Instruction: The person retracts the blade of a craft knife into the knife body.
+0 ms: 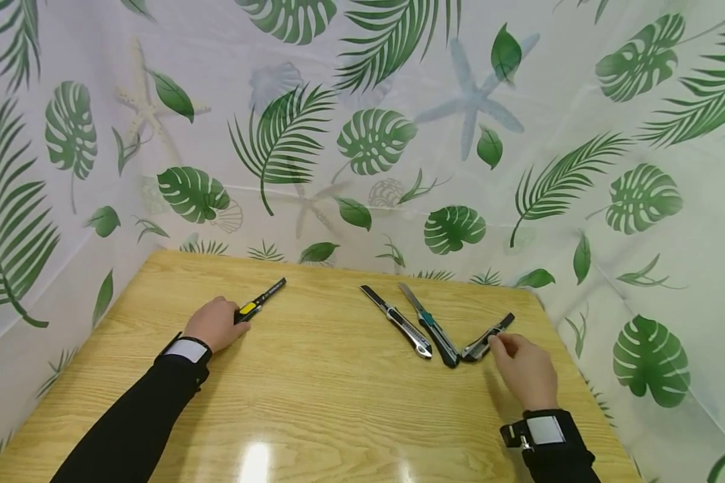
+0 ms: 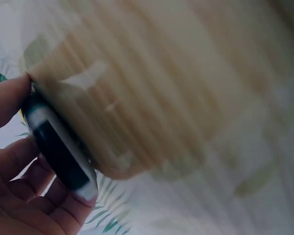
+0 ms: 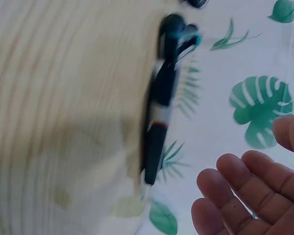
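Note:
At the left of the table, my left hand (image 1: 213, 325) grips a black and yellow utility knife (image 1: 268, 293), whose dark front end points to the back right. In the left wrist view, the thumb and fingers (image 2: 27, 166) curl around its dark handle (image 2: 59, 147). My right hand (image 1: 527, 372) is beside a black and grey utility knife (image 1: 476, 349) on the right. The right wrist view shows loosely bent fingers (image 3: 240, 183) apart from that knife (image 3: 161, 98). Left of it lie a teal and black utility knife (image 1: 440, 339) and a silver and black one (image 1: 406, 327).
The wood-grain table (image 1: 326, 402) ends at the back against a white leaf-print cloth (image 1: 314, 161), which also hangs on both sides. The butts of the teal and the black and grey knives lie close together.

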Motion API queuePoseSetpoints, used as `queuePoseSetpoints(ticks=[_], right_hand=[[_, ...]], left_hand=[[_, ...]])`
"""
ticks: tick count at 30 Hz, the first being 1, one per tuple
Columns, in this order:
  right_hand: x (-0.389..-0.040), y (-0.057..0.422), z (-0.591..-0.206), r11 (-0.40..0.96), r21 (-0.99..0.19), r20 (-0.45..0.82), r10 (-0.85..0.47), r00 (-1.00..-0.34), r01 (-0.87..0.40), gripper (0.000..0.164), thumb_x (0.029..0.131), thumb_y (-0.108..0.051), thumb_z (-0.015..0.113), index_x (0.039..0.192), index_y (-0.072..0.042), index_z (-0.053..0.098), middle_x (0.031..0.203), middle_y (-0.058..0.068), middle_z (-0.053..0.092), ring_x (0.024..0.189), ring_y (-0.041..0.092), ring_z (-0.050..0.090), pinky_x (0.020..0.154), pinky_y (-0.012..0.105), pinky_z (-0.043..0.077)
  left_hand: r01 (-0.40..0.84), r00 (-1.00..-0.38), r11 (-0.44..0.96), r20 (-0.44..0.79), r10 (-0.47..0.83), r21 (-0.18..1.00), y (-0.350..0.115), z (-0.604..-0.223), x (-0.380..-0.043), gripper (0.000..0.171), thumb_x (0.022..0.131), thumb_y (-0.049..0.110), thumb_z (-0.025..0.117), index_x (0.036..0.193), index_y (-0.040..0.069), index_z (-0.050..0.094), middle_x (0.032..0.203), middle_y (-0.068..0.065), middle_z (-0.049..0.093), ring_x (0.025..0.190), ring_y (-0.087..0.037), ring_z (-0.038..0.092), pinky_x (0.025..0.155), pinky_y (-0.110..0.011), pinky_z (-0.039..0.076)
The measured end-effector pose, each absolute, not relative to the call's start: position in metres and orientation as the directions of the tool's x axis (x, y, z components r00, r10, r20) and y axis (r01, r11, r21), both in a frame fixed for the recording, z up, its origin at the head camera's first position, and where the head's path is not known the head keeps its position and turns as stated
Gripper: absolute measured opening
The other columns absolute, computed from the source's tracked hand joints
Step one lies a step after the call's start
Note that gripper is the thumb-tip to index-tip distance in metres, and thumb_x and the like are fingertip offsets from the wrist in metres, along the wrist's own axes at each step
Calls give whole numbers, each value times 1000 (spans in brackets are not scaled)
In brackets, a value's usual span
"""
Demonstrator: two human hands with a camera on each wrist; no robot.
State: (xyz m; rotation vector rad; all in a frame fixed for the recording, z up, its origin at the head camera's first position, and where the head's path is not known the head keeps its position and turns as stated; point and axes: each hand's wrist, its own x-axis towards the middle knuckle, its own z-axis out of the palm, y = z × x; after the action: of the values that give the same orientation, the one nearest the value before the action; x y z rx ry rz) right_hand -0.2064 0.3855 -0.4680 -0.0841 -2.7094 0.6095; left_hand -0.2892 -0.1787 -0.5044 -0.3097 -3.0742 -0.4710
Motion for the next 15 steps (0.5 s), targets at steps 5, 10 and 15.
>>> queuePoseSetpoints(ticks=[5, 10, 15], right_hand=[[-206, 370, -464, 889, -457, 329, 134, -935, -33, 49, 104, -47, 54, 122, -4, 71, 101, 15, 74, 87, 32, 69, 73, 51, 54], [-203, 355, -458, 874, -482, 344, 125, -930, -61, 48, 104, -46, 56, 120, -4, 72, 99, 13, 74, 86, 30, 69, 73, 50, 55], [-200, 342, -455, 853, -512, 364, 109, -925, -101, 43, 103, -43, 59, 117, -5, 73, 96, 10, 74, 84, 26, 69, 70, 43, 55]], left_hand=[[131, -991, 905, 40, 125, 404, -177, -499, -286, 35, 96, 26, 69, 108, -6, 71, 93, -19, 66, 73, -27, 58, 67, -42, 48], [44, -999, 787, 33, 29, 616, -174, -487, -282, 43, 98, 28, 66, 123, -7, 66, 105, -21, 70, 80, -28, 65, 69, -41, 52], [-15, -998, 608, 20, -52, 794, -167, -471, -275, 54, 99, 37, 64, 131, -6, 60, 113, -22, 66, 94, -32, 66, 75, -40, 55]])
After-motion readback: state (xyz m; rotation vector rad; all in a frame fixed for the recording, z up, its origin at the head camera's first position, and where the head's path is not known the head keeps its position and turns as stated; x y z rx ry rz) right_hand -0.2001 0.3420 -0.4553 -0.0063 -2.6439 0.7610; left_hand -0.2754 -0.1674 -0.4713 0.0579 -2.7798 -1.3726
